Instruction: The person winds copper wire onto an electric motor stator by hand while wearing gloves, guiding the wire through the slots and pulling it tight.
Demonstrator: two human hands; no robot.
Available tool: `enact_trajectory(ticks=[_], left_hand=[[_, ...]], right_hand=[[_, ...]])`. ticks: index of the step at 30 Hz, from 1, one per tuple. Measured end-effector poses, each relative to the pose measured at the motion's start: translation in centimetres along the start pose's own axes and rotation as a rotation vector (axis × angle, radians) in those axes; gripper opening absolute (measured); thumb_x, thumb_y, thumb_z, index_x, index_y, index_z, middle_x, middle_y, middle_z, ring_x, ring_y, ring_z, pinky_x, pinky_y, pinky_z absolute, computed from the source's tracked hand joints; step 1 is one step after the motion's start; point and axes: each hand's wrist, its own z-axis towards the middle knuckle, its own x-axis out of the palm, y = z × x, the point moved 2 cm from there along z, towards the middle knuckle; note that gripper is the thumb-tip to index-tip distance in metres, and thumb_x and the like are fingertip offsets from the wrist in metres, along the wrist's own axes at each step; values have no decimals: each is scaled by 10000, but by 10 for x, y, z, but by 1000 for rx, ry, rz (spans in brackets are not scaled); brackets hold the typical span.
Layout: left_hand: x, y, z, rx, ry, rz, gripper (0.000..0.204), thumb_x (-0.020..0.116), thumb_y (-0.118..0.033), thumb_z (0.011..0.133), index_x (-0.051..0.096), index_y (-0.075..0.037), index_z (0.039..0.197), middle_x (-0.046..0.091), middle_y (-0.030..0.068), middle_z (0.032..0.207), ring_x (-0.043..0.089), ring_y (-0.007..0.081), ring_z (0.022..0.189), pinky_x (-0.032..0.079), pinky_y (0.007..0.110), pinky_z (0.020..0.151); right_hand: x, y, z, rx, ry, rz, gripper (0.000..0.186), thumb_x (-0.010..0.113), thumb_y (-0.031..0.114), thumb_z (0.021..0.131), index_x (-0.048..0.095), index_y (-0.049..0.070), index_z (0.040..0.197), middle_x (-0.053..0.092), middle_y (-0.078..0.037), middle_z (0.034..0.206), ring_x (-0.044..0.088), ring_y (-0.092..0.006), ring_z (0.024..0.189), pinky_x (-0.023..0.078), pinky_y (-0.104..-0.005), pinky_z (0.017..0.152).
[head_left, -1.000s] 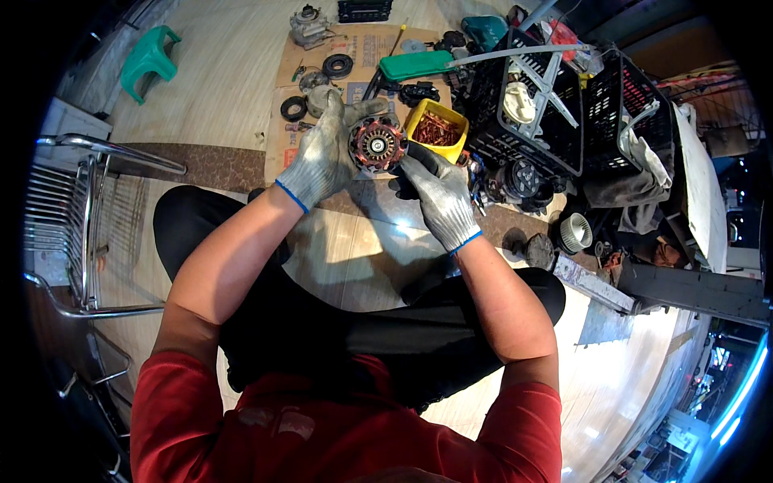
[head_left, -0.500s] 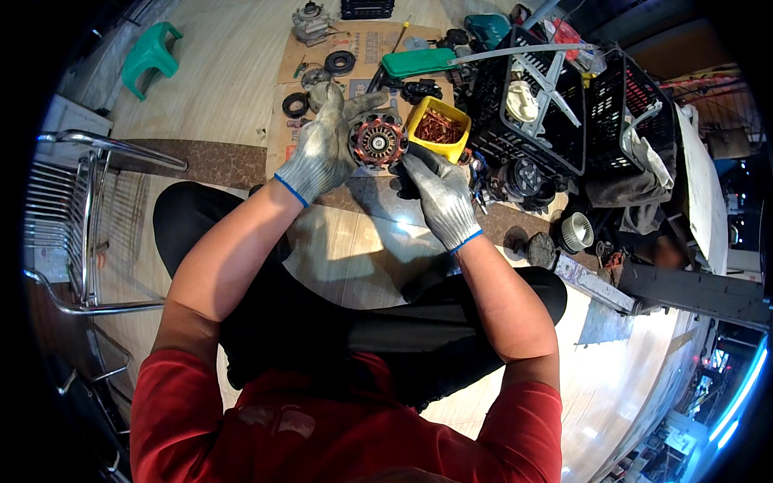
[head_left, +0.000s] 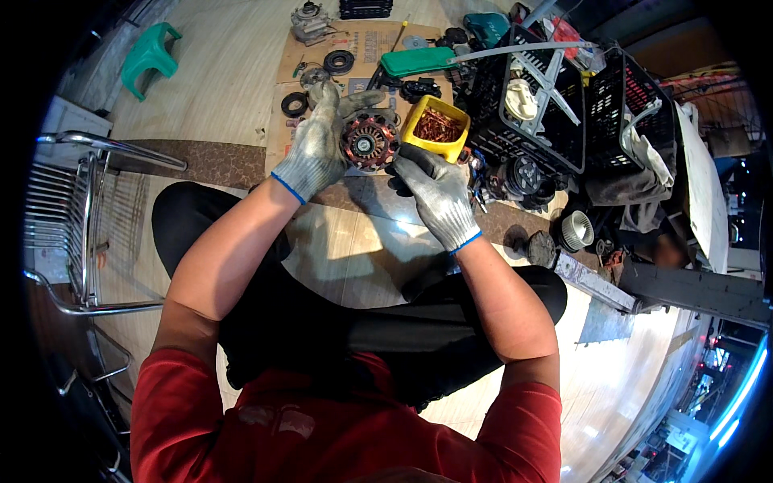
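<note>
A round motor armature (head_left: 365, 143), with copper windings around a pale central shaft, is held face up between my gloved hands. My left hand (head_left: 316, 149) is closed on its left side, with fingers reaching around behind the far edge. My right hand (head_left: 435, 187), in a white glove with dark fingers, is pinched at the armature's right edge. The fingertips hide whether anything small is between them. Just beyond my right hand stands a yellow tub (head_left: 439, 129) holding many copper wire pieces (head_left: 436, 124).
Cardboard (head_left: 362, 44) under the parts bears a black ring (head_left: 339, 61), another dark ring (head_left: 295, 104) and a green flat case (head_left: 417, 60). Black crates (head_left: 527, 105) stand to the right, near a white blower wheel (head_left: 576, 231). A green stool (head_left: 150, 56) is far left; a metal chair (head_left: 84, 217) stands left.
The armature and both hands have shifted slightly left. The yellow tub has moved a little left and looks slightly turned. The armature has tilted a bit.
</note>
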Motion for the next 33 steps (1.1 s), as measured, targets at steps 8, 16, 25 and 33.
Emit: enact_trajectory(ticks=[8, 16, 25, 33], left_hand=[[0, -2, -2, -8, 13, 114, 820, 252, -697, 975, 484, -26, 1384, 596, 198, 1237, 658, 278, 1096, 597, 473, 899], [-5, 0, 0, 11, 25, 83, 824, 273, -689, 977, 453, -7, 1402, 561, 217, 1288, 644, 293, 1122, 592, 473, 910], [3, 4, -2, -1, 10, 177, 876, 290, -715, 954, 420, 11, 1427, 539, 218, 1345, 584, 311, 1212, 531, 484, 989], [-9, 9, 7, 16, 54, 201, 961, 308, -803, 878, 434, -21, 1425, 540, 199, 1348, 582, 318, 1213, 532, 516, 976]], right_hand=[[0, 5, -2, -32, 31, -78, 346, 636, 172, 961, 629, -62, 1216, 700, -94, 1030, 669, -117, 839, 546, -250, 732], [-3, -7, 3, -47, 49, -152, 353, 633, 190, 967, 625, -56, 1220, 697, -84, 1026, 664, -107, 835, 545, -244, 709], [-6, -9, 4, 87, 62, -155, 393, 617, 230, 973, 593, -28, 1268, 685, -70, 1042, 645, -100, 814, 536, -241, 694], [0, -1, 0, 180, 47, -71, 412, 620, 243, 972, 580, -20, 1288, 675, -67, 1071, 663, -119, 837, 537, -246, 701]])
